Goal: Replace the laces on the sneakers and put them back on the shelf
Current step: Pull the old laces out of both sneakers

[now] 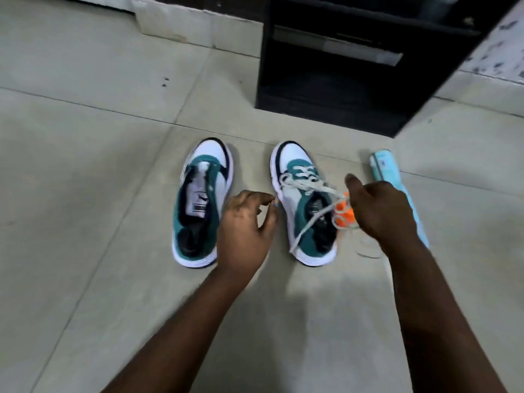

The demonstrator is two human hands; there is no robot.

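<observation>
**Two teal-and-white sneakers on the floor, one partly laced**

The left sneaker (202, 202) lies on the tiled floor (85, 165) just beyond the left hand (243, 225), its toe pointing away from the person. It has a white toe cap, teal side panels, dark trim and a white sole. No lace shows in it, and its pale tongue with a dark printed label lies bare.

The right sneaker (304, 205) stands between the two hands, matching the first in colour. A pale lace (309, 185) crosses its front eyelets; loose lengths run from there back toward the right hand (380, 208), and one strand trails down across the shoe's opening to its heel.

The left hand hovers beside the right sneaker's inner edge with thumb and forefinger brought together; something small and blue shows at the fingertips, though what they pinch cannot be told. The right hand is curled into a loose fist, thumb raised, gripping the lace strands together with an orange bundle (344, 215) at its inner side.

Just beyond and outside the right hand lies a light blue packet (388, 168). Farther ahead of the hands stands a dark shelf unit (334, 80).
</observation>
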